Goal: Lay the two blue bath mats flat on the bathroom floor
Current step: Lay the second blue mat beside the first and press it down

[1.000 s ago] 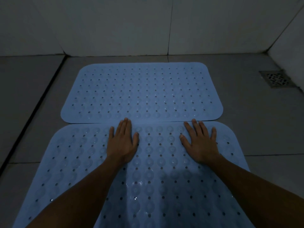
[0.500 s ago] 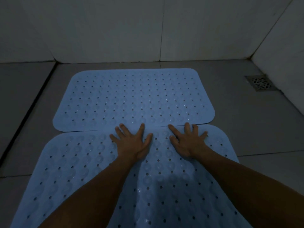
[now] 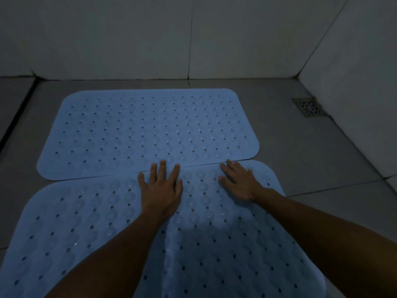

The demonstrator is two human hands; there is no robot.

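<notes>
Near blue rubber bath mat with rows of round holes and suction bumps (image 3: 90,229) filled the lower half of the frame, flat on the grey tiled floor (image 3: 322,160). The second blue perforated rubber mat (image 3: 139,130) lay flat in the centre, its near edge overlapping or butting the first mat's far edge; can't tell which. Left hand (image 3: 161,192) pressed palm-down at the seam, fingers straight and spread, fingertips reaching onto the far mat. Right hand (image 3: 240,181) lay flat just right of it, fingers straight and slightly apart, gripping nothing. A faint ridge seemed to run down the near mat between the forearms, lower centre. Judgement: both mats placed, only smoothing and seam alignment left. Square metal floor drain (image 3: 309,106) sat at right, beside the white tiled wall (image 3: 354,82).
</notes>
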